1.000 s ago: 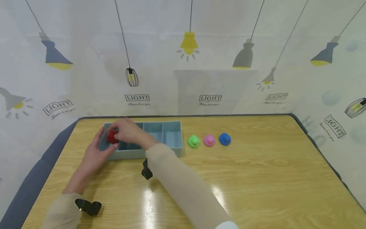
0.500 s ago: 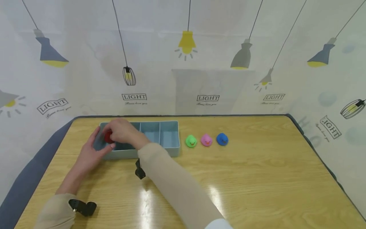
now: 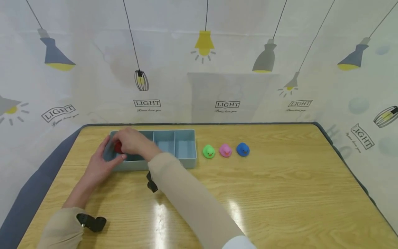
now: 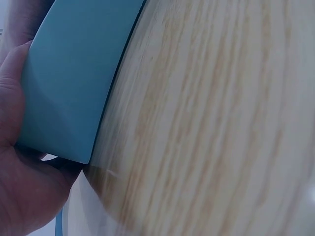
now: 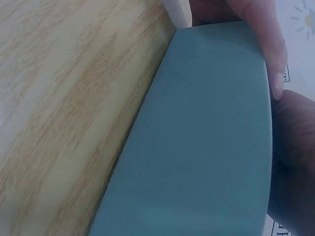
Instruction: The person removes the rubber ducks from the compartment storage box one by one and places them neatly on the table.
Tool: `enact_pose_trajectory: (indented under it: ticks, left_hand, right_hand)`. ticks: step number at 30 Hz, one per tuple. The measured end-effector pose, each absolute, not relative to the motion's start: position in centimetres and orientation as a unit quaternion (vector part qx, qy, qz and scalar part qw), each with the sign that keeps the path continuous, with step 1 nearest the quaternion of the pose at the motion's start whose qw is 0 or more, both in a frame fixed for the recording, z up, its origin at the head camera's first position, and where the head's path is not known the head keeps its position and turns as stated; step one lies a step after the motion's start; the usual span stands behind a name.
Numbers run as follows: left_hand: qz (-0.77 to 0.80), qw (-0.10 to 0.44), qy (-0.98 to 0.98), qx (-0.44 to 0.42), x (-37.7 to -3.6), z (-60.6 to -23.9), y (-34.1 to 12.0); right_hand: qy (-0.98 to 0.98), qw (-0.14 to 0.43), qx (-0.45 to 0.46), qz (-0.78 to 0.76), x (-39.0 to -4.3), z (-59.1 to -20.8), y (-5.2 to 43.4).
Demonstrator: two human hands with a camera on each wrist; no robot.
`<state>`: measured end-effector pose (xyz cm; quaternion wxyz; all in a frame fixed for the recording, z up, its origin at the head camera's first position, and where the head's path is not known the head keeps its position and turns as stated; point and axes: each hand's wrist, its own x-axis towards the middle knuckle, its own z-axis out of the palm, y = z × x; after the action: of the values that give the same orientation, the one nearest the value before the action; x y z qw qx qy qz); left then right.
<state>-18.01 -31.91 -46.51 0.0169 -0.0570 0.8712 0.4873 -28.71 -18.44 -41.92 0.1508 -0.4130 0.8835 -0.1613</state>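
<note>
A blue-grey divided box (image 3: 185, 144) stands at the left of the table in the head view. My left hand (image 3: 98, 166) grips its left end, thumb at the front rim and fingers along the side wall. My right hand (image 3: 132, 141) reaches down into the leftmost compartment and pinches a rounded red toy (image 3: 117, 147), mostly covered by the fingers. In the left wrist view, my left hand (image 4: 29, 196) lies against the box's outer wall (image 4: 78, 78). The right wrist view shows the box's front wall (image 5: 197, 132), with my right hand (image 5: 295, 132) behind its rim.
Right of the box, a green toy duck (image 3: 208, 151), a pink duck (image 3: 225, 150) and a blue duck (image 3: 243, 149) sit in a row on the wooden table (image 3: 280, 193). A lamp-patterned curtain (image 3: 168, 52) hangs behind the table's far edge.
My right hand has shifted slightly left with the red toy, which is more covered now. My left hand keeps its place on the box, and the head view has moved a little.
</note>
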Motion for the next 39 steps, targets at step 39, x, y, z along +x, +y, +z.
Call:
enact_pose_trajectory:
  ticks: [39]
  left_hand:
    - [0.471, 0.053, 0.879, -0.052, -17.97, -46.18, -32.61]
  right_hand:
    - [0.862, 0.164, -0.447, -0.172, -28.86, -42.4, -18.73]
